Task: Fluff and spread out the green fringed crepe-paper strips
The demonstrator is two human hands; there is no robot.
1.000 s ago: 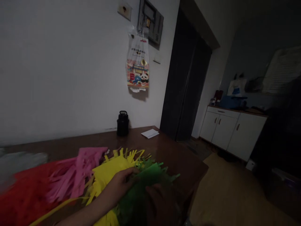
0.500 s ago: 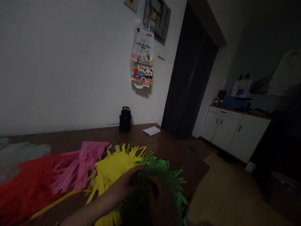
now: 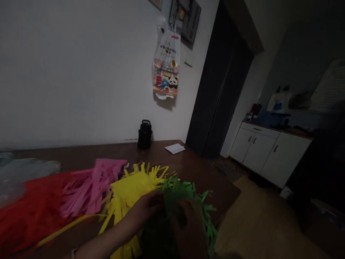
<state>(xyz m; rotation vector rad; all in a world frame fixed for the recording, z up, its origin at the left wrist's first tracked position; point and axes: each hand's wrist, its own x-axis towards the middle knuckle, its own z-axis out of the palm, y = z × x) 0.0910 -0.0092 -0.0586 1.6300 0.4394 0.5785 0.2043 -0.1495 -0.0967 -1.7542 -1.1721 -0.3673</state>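
Both my hands work on a sheet of green fringed paper (image 3: 201, 208) near the right end of a brown wooden table (image 3: 88, 156). My left hand (image 3: 147, 207) has its fingers closed on the green paper's upper edge. My right hand (image 3: 188, 230), dark and close to the camera, grips the same paper from the front. A yellow fringed sheet (image 3: 129, 190) lies just left of the green one, touching my left hand.
Pink fringed paper (image 3: 94, 183) and red fringed paper (image 3: 29, 205) lie further left. A black jar (image 3: 145, 134) and a white paper (image 3: 175, 148) sit by the wall. A printed plastic bag (image 3: 166, 63) hangs above. A dark doorway and a white cabinet (image 3: 268, 153) stand to the right.
The green paper has been gathered up and bunched between my hands, its fringe now standing upward. The camera has shifted a little to the left and down.
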